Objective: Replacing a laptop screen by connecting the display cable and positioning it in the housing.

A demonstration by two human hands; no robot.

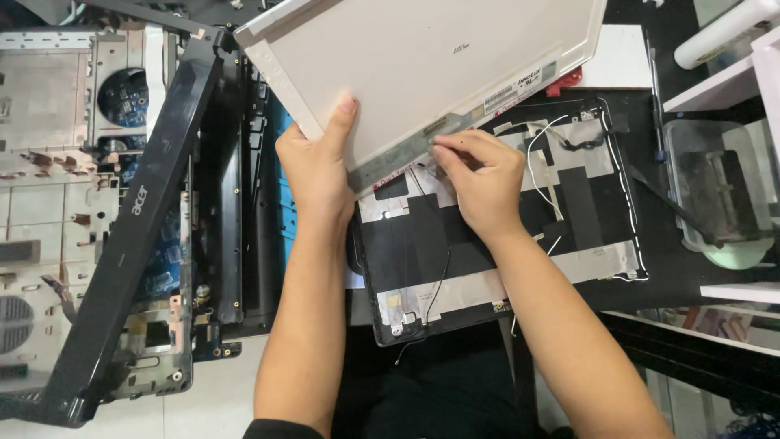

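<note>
The left hand (313, 162) grips the lower corner of the tilted LCD panel (422, 65), and the right hand (479, 175) pinches its bottom edge, above the black display back cover (569, 203). If the thin cable (443, 272) below is attached, lifting may tear it; the panel may also slip.

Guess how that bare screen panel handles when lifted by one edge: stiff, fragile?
The screen panel looks thin and flat, so probably stiff but prone to flex or crack. The left hand pinches one corner while the right hand works its lower edge. It looks light, and its smooth back may be slippery.
</note>
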